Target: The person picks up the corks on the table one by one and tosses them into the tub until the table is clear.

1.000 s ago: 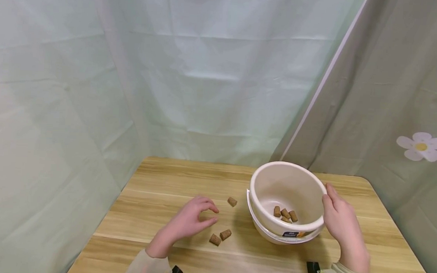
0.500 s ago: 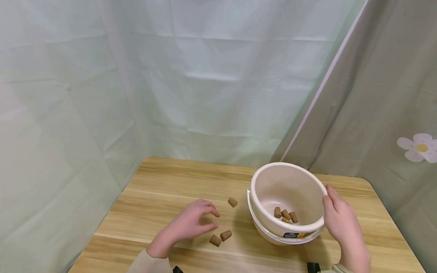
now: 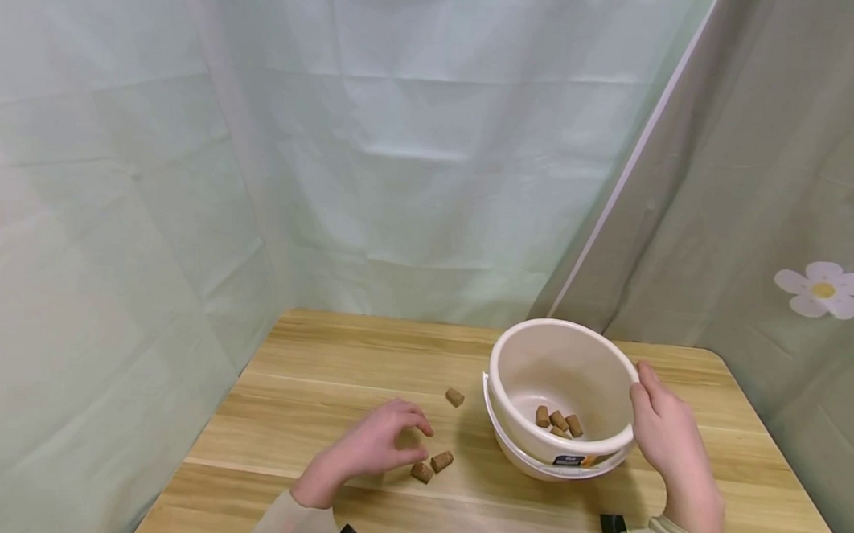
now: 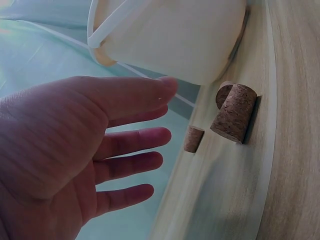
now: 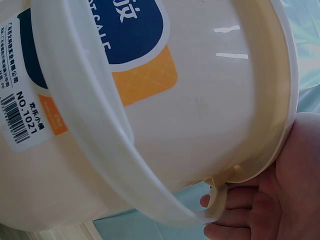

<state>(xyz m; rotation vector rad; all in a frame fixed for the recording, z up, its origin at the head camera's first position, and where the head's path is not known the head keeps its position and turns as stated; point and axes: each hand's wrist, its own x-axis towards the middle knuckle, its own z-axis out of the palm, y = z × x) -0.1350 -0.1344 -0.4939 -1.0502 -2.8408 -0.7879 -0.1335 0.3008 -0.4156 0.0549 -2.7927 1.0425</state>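
Over the wooden table my left hand (image 3: 377, 441) hovers with its fingers loosely bent and nothing in them. Two corks (image 3: 442, 460) lie close together by its thumb tip, and a third cork (image 3: 454, 397) sits farther back. From the left wrist, thumb and fingers appear spread apart, and the nearest cork (image 4: 235, 114) is clear of them. My right hand (image 3: 668, 428) grips the right rim of a cream plastic bucket (image 3: 560, 358), thumb on the rim and fingers outside beside the handle lug (image 5: 218, 200). Several corks (image 3: 558, 419) lie on the bucket's floor.
A white handle (image 5: 95, 105) hangs down around the front of the bucket. Pale green curtains (image 3: 432, 178) stand behind and beside the table (image 3: 336, 342). Black wrist devices (image 3: 612, 527) show near both sleeves.
My left hand has lowered slightly toward me and to the right, its thumb now at the two near corks. The right hand and the bucket keep their places.
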